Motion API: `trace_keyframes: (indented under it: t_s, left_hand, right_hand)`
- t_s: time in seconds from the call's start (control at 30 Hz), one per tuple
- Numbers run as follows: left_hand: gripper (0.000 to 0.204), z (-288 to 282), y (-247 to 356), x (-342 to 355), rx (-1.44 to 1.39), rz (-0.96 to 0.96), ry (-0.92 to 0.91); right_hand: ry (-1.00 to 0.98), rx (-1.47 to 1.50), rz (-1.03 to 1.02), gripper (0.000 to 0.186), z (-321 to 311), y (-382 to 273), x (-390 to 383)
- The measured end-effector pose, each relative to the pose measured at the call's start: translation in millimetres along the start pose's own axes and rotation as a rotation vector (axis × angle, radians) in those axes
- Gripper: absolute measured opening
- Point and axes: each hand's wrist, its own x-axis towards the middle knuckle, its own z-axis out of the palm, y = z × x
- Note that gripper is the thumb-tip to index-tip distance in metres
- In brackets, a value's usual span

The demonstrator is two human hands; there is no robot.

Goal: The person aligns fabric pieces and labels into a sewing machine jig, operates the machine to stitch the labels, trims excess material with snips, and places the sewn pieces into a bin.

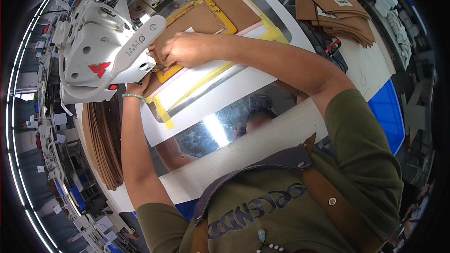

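Note:
My right hand (187, 49) reaches over a brown fabric panel (190, 18) beside the head of a white sewing machine (93, 49). Its fingers are bent and drawn together close to the needle area; what they hold, if anything, is hidden. My left hand (139, 85), with a beaded bracelet (132, 96) at the wrist, lies at the panel's near left edge, its fingers mostly covered by the machine head. A yellow template frame (228, 24) lies over the panel, on a white sheet (206, 94) edged with yellow tape (201, 85).
Brown fabric pieces (101, 145) stand stacked left of my left forearm. Another pile of brown pieces (349, 14) lies at the far right. A shiny metal plate (220, 129) is set in the near table. A blue bin (389, 117) sits right of my right arm.

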Motion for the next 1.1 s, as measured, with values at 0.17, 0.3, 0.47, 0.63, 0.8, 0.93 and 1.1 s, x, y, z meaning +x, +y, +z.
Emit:
trace_keyframes:
  t_s: [0.17, 0.3, 0.47, 0.63, 0.8, 0.93, 1.1]
  left_hand:
    - [0.025, 4, -6, -5, 0.071, -0.070, -0.043]
    - [0.028, 3, 2, -4, -0.152, -0.074, -0.011]
    - [0.027, -2, 22, -21, -0.160, -0.156, -0.014]
    - [0.028, -23, 57, -46, -0.174, -0.463, 0.100]
    - [0.025, -51, 94, -69, -0.055, -0.344, -0.009]
    - [0.024, -59, 120, -86, -0.014, -0.296, 0.019]
    - [0.024, -57, 146, -89, -0.047, -0.330, -0.013]
  right_hand:
    - [-0.152, 0.166, 0.023, 0.029, -7, -2, 4]
    - [-0.167, 0.074, 0.115, 0.030, -11, 3, 7]
    - [-0.145, -0.095, 0.167, 0.034, -6, 1, 4]
    - [-0.096, 0.003, 0.123, 0.033, -8, -3, -1]
    - [-0.087, 0.067, 0.064, 0.031, -12, -8, -5]
    - [-0.080, 0.103, 0.023, 0.028, -14, -12, -10]
    - [-0.130, 0.129, 0.010, 0.027, -19, -20, -15]
